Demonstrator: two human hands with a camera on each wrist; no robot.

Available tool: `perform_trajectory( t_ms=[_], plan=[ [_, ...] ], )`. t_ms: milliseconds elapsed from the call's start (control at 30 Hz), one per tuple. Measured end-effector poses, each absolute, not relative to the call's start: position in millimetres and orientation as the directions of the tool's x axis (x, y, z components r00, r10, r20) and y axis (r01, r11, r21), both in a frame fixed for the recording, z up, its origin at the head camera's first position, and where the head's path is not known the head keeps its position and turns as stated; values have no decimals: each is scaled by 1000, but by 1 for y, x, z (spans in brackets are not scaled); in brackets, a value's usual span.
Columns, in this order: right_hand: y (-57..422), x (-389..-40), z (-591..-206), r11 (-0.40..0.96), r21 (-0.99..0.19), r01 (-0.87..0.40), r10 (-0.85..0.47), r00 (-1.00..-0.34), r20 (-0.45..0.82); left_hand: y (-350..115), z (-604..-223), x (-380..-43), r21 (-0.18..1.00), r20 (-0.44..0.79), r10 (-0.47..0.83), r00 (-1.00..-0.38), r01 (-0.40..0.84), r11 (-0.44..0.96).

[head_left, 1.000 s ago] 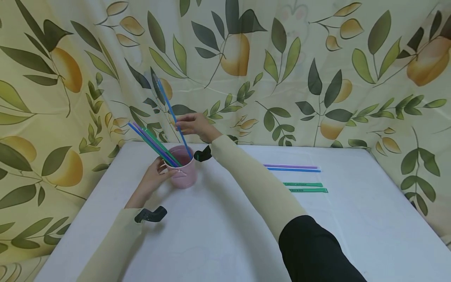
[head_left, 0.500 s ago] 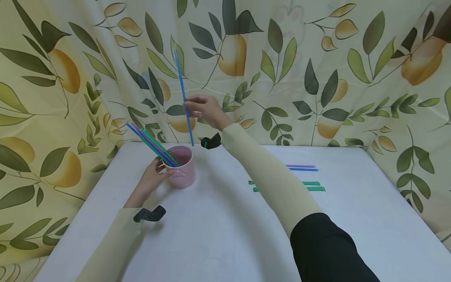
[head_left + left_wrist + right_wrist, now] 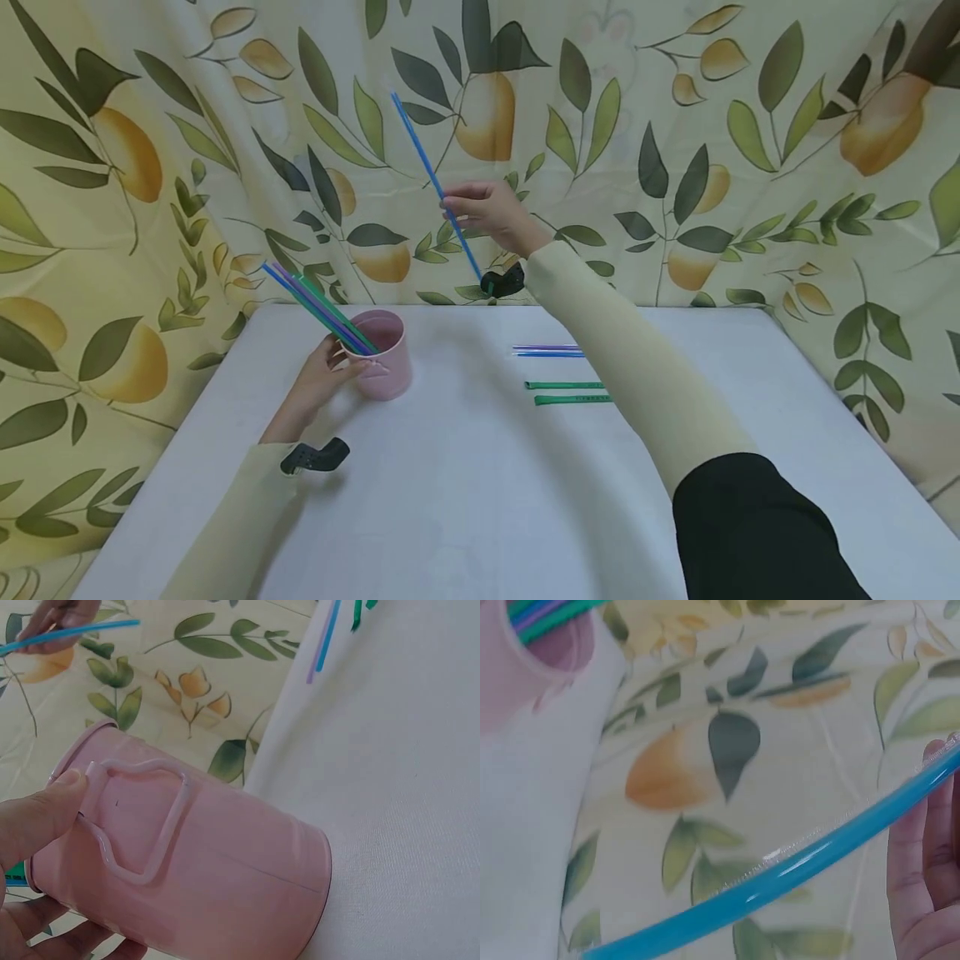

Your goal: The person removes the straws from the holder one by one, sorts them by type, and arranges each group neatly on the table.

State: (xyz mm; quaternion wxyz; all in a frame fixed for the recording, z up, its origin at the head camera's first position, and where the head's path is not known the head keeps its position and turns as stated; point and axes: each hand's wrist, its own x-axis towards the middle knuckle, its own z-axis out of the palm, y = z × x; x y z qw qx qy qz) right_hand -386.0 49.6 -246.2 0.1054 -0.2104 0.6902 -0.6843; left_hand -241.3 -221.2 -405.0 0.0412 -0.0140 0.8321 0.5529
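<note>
My left hand [image 3: 311,392] holds the rim of a pink metal pail [image 3: 390,375] standing at the table's left back. In the left wrist view the thumb [image 3: 37,817] lies by the pail's wire handle [image 3: 180,817], with fingers round the other side. Blue, purple and green straws [image 3: 318,307] lean out of the pail toward the left. Up and to the right of it, my right hand [image 3: 495,215] pinches a blue straw [image 3: 420,146] near its middle, tilted in the air. A clear wrapper edge runs along this straw [image 3: 772,892] in the right wrist view.
On the white table [image 3: 450,475], purple and blue straws [image 3: 547,351] lie side by side. Two green straws [image 3: 566,386] lie nearer the front. My right sleeve covers their right ends. A fruit-and-leaf patterned curtain [image 3: 600,183] hangs behind the table.
The right hand has lifted the blue straw out of the pail and carried it up and to the right. The left hand has stayed on the pail.
</note>
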Motion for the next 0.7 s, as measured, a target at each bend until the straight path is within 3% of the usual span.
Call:
perform_trajectory(
  t_ms=[467, 700],
  plan=[
    [123, -390, -270, 338, -930, -143, -367, -930, 10, -222, -406, -240, 917, -77, 22, -997, -62, 393],
    [153, -388, -286, 422, -895, -143, -356, -934, -19, -221, -405, -240, 919, -63, 33, -997, -45, 391]
  ],
)
